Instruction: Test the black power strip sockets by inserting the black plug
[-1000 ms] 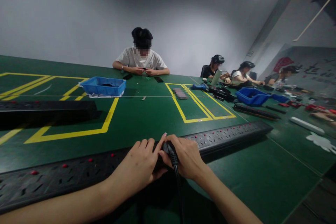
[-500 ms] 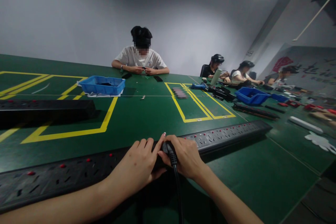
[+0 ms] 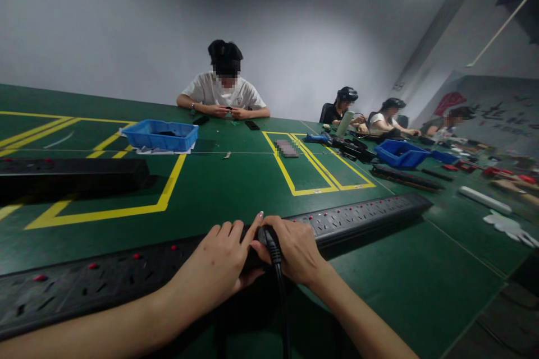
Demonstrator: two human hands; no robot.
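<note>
A long black power strip (image 3: 353,217) with red-topped sockets runs across the near side of the table. Near its middle, my right hand (image 3: 295,249) is closed around a black power plug (image 3: 269,241), whose cable drops toward me. Whether the plug's pins sit in a socket is hidden by my fingers. My left hand (image 3: 223,255) is wrapped over the strip just left of the plug, thumb on the near side and fingers across the top. Its index finger reaches up beside the plug.
On the green table (image 3: 227,190) stand a blue tray (image 3: 162,137), another black power strip (image 3: 76,174) at left, and a blue bin (image 3: 402,154) at right. A white glove (image 3: 507,224) lies far right. A person (image 3: 225,87) sits opposite; several others sit further right.
The view has shifted slightly, so the scene sits a little further left. Both hands keep the same hold on the strip and plug.
</note>
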